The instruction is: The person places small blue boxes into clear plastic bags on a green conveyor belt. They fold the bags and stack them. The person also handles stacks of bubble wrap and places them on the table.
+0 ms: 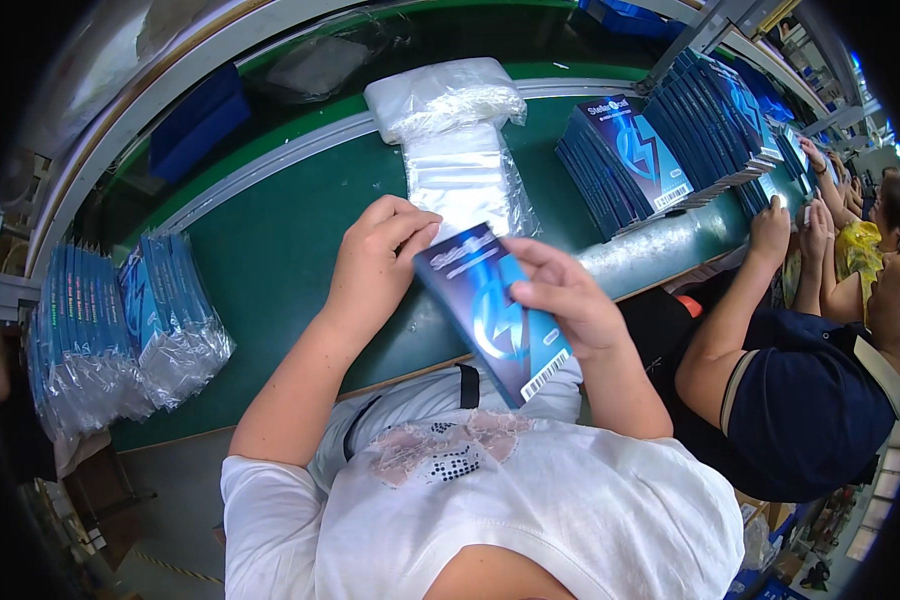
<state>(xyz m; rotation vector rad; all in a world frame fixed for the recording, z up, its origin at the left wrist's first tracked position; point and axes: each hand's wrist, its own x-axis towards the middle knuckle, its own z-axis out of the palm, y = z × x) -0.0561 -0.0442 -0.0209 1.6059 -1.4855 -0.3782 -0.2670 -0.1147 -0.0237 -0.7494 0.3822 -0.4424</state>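
Note:
My right hand (562,295) grips a flat blue box (495,318) by its right edge, thumb on the front. The box is tilted, its lightning-bolt picture facing up and a barcode at the near end. My left hand (378,252) is closed, thumb and fingertips pinched beside the box's far left corner; what lies between them, if anything, is too small to make out. Just beyond both hands lies a stack of clear plastic bags (458,180), its near end partly behind the box. A thicker bundle of clear bags (445,98) rests at its far end.
Stacked blue boxes (630,155) stand on the green table (300,225) at the right, with taller rows (715,115) behind. Bagged boxes (130,330) stand in rows at the left. A co-worker's arm (740,310) is close on my right. A metal rail (260,160) borders the far side.

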